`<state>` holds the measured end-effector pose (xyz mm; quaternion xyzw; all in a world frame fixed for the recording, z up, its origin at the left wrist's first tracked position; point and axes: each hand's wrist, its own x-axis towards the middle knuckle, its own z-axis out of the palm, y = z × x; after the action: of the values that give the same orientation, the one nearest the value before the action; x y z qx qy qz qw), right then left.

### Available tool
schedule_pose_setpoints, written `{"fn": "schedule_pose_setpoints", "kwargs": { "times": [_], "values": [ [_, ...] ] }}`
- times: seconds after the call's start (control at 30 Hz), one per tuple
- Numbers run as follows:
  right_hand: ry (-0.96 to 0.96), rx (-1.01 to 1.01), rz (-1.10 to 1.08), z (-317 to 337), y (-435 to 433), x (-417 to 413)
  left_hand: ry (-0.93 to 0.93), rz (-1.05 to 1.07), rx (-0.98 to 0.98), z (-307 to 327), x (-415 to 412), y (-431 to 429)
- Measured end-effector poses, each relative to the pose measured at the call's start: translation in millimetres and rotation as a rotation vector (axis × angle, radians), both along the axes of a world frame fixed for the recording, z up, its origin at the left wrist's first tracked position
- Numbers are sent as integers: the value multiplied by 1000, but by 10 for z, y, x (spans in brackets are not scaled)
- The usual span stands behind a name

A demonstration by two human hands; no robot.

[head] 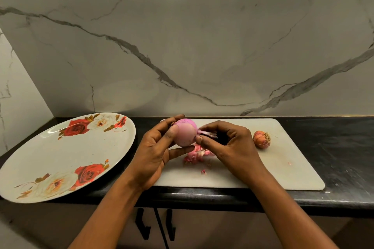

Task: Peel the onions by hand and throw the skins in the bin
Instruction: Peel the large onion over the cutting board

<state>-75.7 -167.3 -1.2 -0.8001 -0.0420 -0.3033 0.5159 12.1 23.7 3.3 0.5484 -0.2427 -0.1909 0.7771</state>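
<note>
Head view: cradles a pink, mostly peeled onion (185,135) in the left hand (157,153), thumb and fingers curled round it above the board (283,168). Pinches a strip of skin (204,133) at its right side with the right hand (230,145), fingers bent. Below the grip, loose skins (197,156) on the board; right of it, an unpeeled onion (261,139); left, a rose-patterned plate (70,153).

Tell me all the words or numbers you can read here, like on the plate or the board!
There are none: no word, number, label or sign shows anywhere.
The plate has only painted roses, no writing.
The white cutting board, the black counter and the marble wall carry no writing either.
</note>
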Motion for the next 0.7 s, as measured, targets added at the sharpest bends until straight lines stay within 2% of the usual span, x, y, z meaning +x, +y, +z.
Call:
{"fn": "schedule_pose_setpoints", "kwargs": {
  "times": [0.17, 0.3, 0.43, 0.53, 0.7],
  "values": [
    [-2, 56, 50, -31, -11, 3, -8, -28, 13, -6, 7, 23],
    [-19, -32, 47, -37, -6, 8, -53, 2, 25, -5, -12, -2],
    [-20, -28, 9, -23, -8, -23, 82, 97, -97, 8, 40, -19],
    [-5, -15, -64, -27, -14, -10, 64, 87, -89, -13, 46, -10],
    [30, -201, -185, -103, -25, 37, -7, 52, -43, -33, 5, 11]
  ]
}}
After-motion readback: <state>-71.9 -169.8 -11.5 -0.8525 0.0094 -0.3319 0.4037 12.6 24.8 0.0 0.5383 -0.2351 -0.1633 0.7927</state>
